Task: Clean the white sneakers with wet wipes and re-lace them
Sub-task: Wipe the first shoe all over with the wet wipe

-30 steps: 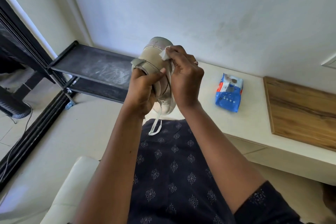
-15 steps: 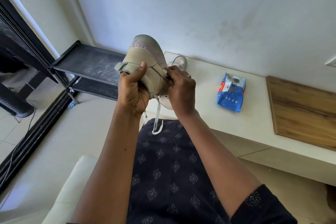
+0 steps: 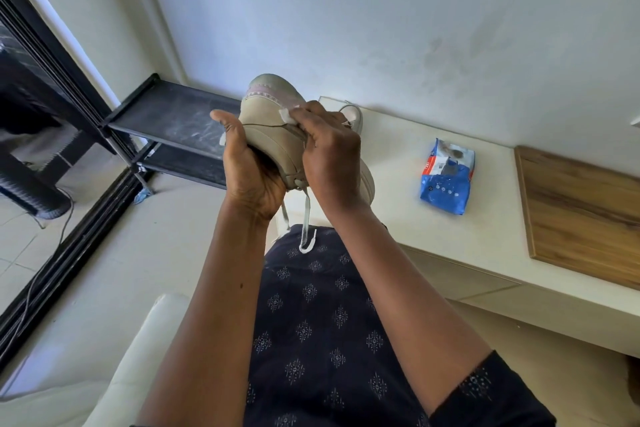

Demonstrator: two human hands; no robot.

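I was in the cleaning step. My left hand (image 3: 252,177) gripped the sneaker (image 3: 273,139) from below, raised in front of me above my lap. My right hand (image 3: 332,156) pinched a small wet wipe (image 3: 286,114) and pressed it on the side of the upper. I judged that the next move needed a firm rub along this seam, with the left hand turning the shoe to bring a new part to the wipe. The lace (image 3: 306,222) hung loose, so re-lacing was not yet done. The second sneaker (image 3: 353,114) on the counter (image 3: 391,163) was mostly hidden behind my right hand, and most of the wipe lay under my fingers. The print on the blue wipes pack (image 3: 446,180) I could not read.
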